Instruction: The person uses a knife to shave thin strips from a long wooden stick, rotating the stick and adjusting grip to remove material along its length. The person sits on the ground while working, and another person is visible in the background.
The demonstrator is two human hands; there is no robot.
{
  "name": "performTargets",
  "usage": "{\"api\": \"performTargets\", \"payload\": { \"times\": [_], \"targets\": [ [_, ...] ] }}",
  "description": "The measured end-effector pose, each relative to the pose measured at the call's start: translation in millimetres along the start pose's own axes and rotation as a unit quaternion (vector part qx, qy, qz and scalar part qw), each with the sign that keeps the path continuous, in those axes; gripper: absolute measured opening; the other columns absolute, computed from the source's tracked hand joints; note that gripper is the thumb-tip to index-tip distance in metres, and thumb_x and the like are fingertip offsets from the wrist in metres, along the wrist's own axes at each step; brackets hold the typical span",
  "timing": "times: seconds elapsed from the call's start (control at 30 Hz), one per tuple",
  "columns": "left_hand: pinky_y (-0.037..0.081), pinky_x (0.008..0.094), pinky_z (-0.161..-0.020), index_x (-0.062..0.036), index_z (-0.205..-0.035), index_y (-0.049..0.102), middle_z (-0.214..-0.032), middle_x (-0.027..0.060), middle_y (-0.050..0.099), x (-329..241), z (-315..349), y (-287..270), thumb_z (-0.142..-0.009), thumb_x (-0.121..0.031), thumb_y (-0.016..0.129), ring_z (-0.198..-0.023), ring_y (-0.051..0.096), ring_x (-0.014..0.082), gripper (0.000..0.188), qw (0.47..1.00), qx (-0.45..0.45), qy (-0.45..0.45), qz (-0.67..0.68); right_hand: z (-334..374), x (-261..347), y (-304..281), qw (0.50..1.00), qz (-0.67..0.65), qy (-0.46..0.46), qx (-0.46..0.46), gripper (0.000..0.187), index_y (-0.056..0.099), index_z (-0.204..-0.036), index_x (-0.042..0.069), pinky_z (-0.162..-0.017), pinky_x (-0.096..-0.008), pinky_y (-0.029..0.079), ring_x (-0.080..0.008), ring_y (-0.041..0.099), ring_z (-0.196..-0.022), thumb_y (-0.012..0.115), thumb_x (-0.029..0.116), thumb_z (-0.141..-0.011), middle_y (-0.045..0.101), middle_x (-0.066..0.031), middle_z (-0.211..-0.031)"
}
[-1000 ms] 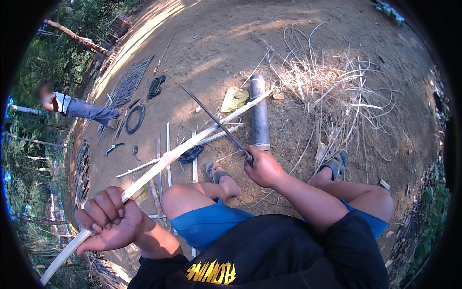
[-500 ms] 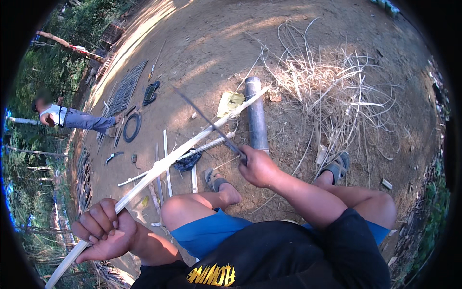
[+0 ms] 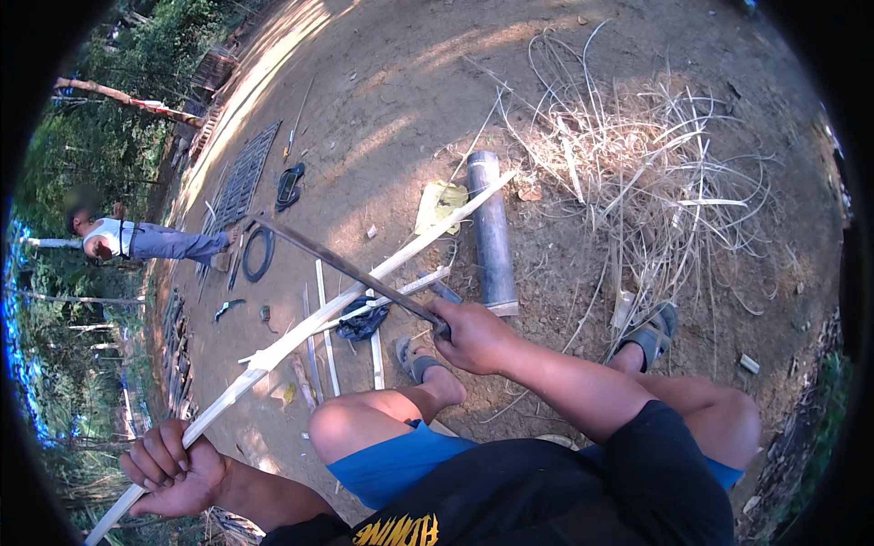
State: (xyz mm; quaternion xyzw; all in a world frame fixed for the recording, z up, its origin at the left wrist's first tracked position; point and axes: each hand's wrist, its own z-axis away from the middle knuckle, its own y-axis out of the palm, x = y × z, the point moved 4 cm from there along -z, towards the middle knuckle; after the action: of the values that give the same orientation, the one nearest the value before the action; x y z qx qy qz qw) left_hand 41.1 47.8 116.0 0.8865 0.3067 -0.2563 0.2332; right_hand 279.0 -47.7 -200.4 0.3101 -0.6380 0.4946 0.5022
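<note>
My left hand (image 3: 177,469) is closed round the near end of a long pale strip of split wood or bamboo (image 3: 309,323). The strip slants up to the right, its far end passing over a dark grey cylinder (image 3: 492,232) on the ground. In my right hand (image 3: 478,337) is the handle of a long-bladed knife like a machete (image 3: 337,261). Its blade crosses over the strip around mid-length, pointing up and left; whether it touches the strip I cannot tell.
A tangled heap of thin shavings (image 3: 637,155) spreads at the right. More strips (image 3: 326,314) and a black plastic bag (image 3: 361,320) lie near my foot. Farther left are a coil of black hose (image 3: 259,253), a slatted panel (image 3: 244,173) and another person (image 3: 168,241).
My right hand and the blade have moved left and toward me along the strip. My left hand has shifted slightly left and down with the strip.
</note>
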Motion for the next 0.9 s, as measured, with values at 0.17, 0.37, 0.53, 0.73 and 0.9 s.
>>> {"api": "performTargets", "payload": {
  "times": [0.17, 0.37, 0.53, 0.73, 0.9],
  "targets": [
    [0.025, 0.0191, -0.038, -0.0162, -0.059, 0.032, -0.047, -0.0058, 0.03, 6, -12, -2, -0.082, -0.081, 0.026, -0.038, 0.028, 0.0054, 0.069, 1.0, 0.011, -0.023, 0.001, -22, -94, -13, 0.989, -0.057, 0.122, -0.061, 0.03, 0.055, -0.109, 0.002, -0.08, -0.0478, 0.048, -0.0423, 0.061, -0.091, 0.056, 0.012, -0.081, 0.064, -0.0246, -0.094],
    [0.024, 0.0201, -0.039, -0.0154, -0.059, 0.033, -0.048, -0.0053, 0.031, 11, -13, -5, -0.082, -0.082, 0.025, -0.039, 0.028, 0.0056, 0.07, 1.0, 0.009, -0.019, 0.008, -25, -61, -16, 0.998, 0.01, 0.051, -0.026, 0.034, 0.054, -0.114, 0.005, -0.079, -0.0469, 0.049, -0.0419, 0.061, -0.089, 0.057, 0.015, -0.081, 0.064, -0.0247, -0.092],
    [0.025, 0.0217, -0.039, -0.0148, -0.06, 0.034, -0.049, -0.0052, 0.032, 13, -21, -9, -0.082, -0.081, 0.026, -0.04, 0.028, 0.0059, 0.07, 0.999, -0.004, -0.034, 0.012, -29, -114, -29, 0.986, 0.036, 0.149, -0.066, 0.034, 0.055, -0.113, 0.005, -0.082, -0.0475, 0.048, -0.0427, 0.061, -0.092, 0.058, 0.014, -0.08, 0.064, -0.0241, -0.095],
    [0.027, 0.0224, -0.038, -0.0119, -0.062, 0.034, -0.049, -0.0015, 0.032, -76, -86, -21, -0.083, -0.081, 0.014, -0.039, 0.032, 0.0092, 0.075, 0.995, 0.061, -0.079, 0.015, 7, -53, -19, 0.993, 0.036, 0.108, -0.003, 0.035, 0.054, -0.112, 0.002, -0.083, -0.0494, 0.047, -0.0437, 0.06, -0.093, 0.057, 0.014, -0.079, 0.063, -0.0265, -0.097],
    [0.036, 0.028, -0.053, -0.0071, -0.074, 0.038, -0.059, 0.0028, 0.037, -94, -115, -38, -0.091, -0.07, 0.019, -0.052, 0.039, 0.0136, 0.068, 0.993, 0.048, -0.101, 0.047, 39, -26, 10, 0.994, -0.004, 0.102, -0.046, 0.034, 0.054, -0.109, 0.001, -0.078, -0.0488, 0.047, -0.0442, 0.06, -0.089, 0.058, 0.015, -0.079, 0.063, -0.0259, -0.089]
  ]
}}
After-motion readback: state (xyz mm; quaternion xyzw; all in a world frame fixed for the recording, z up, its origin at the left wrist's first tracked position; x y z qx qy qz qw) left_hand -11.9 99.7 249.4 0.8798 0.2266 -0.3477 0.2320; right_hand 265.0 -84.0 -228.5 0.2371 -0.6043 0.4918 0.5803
